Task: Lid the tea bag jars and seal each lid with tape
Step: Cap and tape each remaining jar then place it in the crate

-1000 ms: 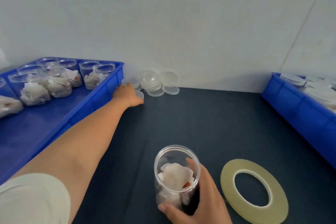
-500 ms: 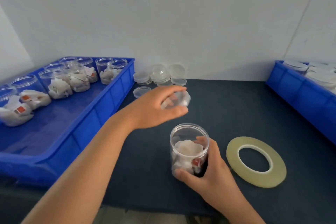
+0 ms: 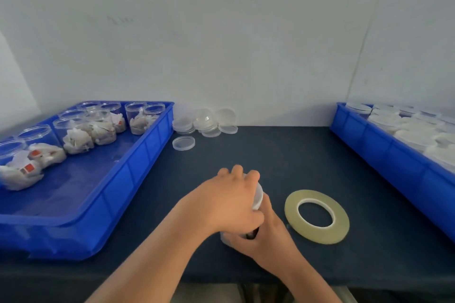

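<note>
**Bench stock, one jar in hand**

1. Table (image 3: 283, 155): dark top, set against a pale wall.
2. Left tray (image 3: 138, 170): blue. Open jars (image 3: 101, 128) of tea bags are crowded at its far end.
3. Right tray (image 3: 394, 155): blue, packed with pale round tops. I cannot tell what lies under them.
4. Tape roll (image 3: 316, 216): flat on the table, just right of my hands and touching neither.
5. Jar (image 3: 225, 238): upright at the table's near middle, mostly hidden by both my hands.
   - My right hand (image 3: 268, 238) wraps its side.
   - My left hand (image 3: 231, 202) is cupped over the top, fingers curled round the lid (image 3: 257, 198).
   - The two hands touch.
6. Spare lids (image 3: 204, 123): heaped by the wall beside the left tray.
7. Single lid (image 3: 183, 143): lies apart, just in front of that heap.
</note>
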`<state>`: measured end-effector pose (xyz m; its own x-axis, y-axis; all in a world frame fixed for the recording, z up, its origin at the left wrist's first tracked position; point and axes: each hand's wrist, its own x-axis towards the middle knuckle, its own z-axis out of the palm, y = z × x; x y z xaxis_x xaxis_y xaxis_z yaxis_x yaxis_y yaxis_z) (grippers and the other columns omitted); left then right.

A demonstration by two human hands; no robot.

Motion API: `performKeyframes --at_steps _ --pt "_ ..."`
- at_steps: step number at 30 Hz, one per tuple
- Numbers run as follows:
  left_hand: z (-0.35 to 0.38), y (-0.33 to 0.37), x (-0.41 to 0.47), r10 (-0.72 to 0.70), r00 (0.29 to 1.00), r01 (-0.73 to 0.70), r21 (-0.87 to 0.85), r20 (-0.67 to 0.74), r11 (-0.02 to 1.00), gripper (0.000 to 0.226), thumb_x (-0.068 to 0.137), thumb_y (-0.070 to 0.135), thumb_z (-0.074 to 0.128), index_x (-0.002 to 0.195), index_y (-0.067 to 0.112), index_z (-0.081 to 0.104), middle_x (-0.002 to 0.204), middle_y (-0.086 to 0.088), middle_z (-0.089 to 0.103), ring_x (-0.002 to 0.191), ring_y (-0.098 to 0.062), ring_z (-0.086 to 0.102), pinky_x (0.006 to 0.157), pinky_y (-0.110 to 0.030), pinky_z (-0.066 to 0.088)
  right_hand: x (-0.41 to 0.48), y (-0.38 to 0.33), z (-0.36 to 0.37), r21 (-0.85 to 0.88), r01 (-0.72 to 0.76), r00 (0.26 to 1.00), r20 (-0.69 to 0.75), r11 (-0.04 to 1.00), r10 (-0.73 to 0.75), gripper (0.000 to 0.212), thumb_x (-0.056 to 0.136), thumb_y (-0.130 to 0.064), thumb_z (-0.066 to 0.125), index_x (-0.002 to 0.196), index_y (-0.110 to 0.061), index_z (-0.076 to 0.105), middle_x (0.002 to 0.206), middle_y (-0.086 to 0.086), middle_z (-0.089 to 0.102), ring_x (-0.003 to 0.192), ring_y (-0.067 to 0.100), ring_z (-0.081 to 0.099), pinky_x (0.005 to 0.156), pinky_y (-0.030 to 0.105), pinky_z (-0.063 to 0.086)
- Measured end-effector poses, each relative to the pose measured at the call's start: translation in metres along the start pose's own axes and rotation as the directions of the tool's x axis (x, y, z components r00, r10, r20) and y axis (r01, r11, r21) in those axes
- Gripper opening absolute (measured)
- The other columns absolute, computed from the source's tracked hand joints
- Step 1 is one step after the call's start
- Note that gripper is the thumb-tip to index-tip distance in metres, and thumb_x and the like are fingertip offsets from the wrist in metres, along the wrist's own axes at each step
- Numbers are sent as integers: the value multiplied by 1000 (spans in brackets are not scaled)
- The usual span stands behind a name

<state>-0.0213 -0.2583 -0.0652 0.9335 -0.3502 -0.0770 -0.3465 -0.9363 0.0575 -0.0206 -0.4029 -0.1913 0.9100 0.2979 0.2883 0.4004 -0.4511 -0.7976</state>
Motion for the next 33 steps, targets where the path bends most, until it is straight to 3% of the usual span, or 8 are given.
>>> performKeyframes --at_steps 5,10,14,18,21,27,30,33 --pt "18 -2 6 62 971 -75 -49 -230 996 57 84 85 51 119 40 47 114 18 50 102 -11 49 85 -34 48 3 1 1 14 15 1000 -14 1000 -15 84 72 -56 91 133 -56 34 124 -31 62 111 -4 65 82 16 56" --pt "19 -26 11 253 926 -325 -247 -282 913 29 86 69 69 100 46 59 106 23 63 105 -4 58 89 -32 51 5 6 -4 70 -24 999 49 997 21 86 71 -57 91 139 -51 39 130 -23 65 120 1 65 96 35 60" --pt "14 -32 18 378 889 -452 -360 -259 816 20 88 60 74 90 43 64 109 21 68 113 -11 61 95 -38 51 5 4 -6 74 -2 998 65 997 -3 76 76 -50 91 137 -51 46 133 -21 66 124 4 64 99 36 58" --pt "12 -39 16 336 905 -415 -364 -260 834 32 87 68 71 111 47 73 138 29 56 139 -3 44 112 -31 41 6 3 -5 63 11 998 63 998 -15 72 78 -52 88 139 -44 50 130 -21 64 123 5 63 98 35 59" --pt "8 -41 4 193 949 -249 -220 -249 943 74 80 85 62 147 56 48 149 35 42 139 12 30 102 -14 31 6 2 -5 62 -8 999 43 998 5 75 76 -54 89 137 -49 46 130 -22 65 121 5 64 97 36 59" --pt "22 -2 -13 48 978 -83 -165 -203 983 63 100 64 48 158 45 32 163 12 29 153 -13 20 111 -32 32 6 9 0 -51 -23 999 22 998 24 70 75 -52 89 129 -54 44 119 -28 63 109 1 64 83 17 55" --pt "34 23 -2 -63 929 32 -90 -364 995 56 90 82 45 128 42 60 133 14 48 129 -12 43 103 -35 40 5 8 -1 -146 -89 991 89 985 103 55 81 -46 85 127 -45 56 116 -33 57 116 2 63 82 -1 41" --pt "38 12 7 20 863 -117 -161 -504 980 42 89 78 55 84 39 68 106 22 59 103 -1 57 84 -26 44 7 5 -2 -54 -24 997 77 998 28 47 81 -52 82 120 -36 61 114 -24 69 108 3 67 81 18 56"
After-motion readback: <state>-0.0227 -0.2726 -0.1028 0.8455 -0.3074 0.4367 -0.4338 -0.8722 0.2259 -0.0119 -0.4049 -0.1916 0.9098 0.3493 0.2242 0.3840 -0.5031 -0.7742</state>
